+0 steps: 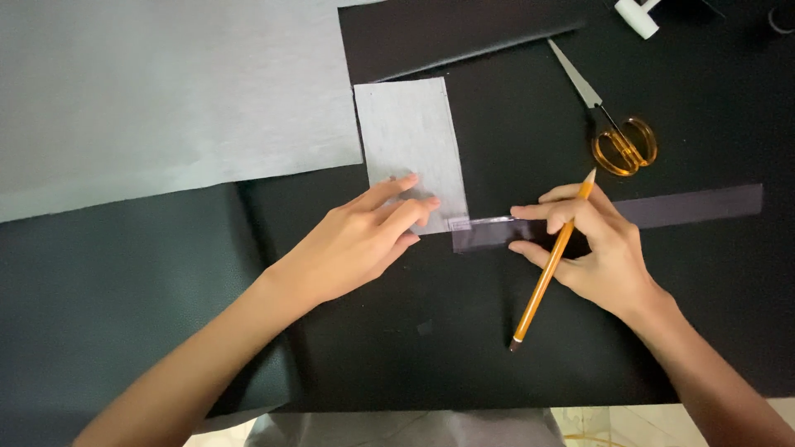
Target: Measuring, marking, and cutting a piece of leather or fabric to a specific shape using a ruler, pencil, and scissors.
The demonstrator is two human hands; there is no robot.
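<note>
My left hand (364, 240) lies flat with its fingertips pressing the lower edge of a small grey rectangular fabric piece (410, 145) on a black sheet (497, 331). My right hand (592, 244) holds an orange pencil (551, 265) between its fingers, tip end pointing down toward me. The same hand's index finger rests on a clear plastic ruler (687, 207) that lies across the black sheet, its left end touching the grey piece's bottom corner.
A large grey fabric sheet (166, 91) covers the upper left. Scissors with orange handles (617, 136) lie shut at the upper right. A white object (638, 16) sits at the top edge. Dark green material (108, 281) lies at the left.
</note>
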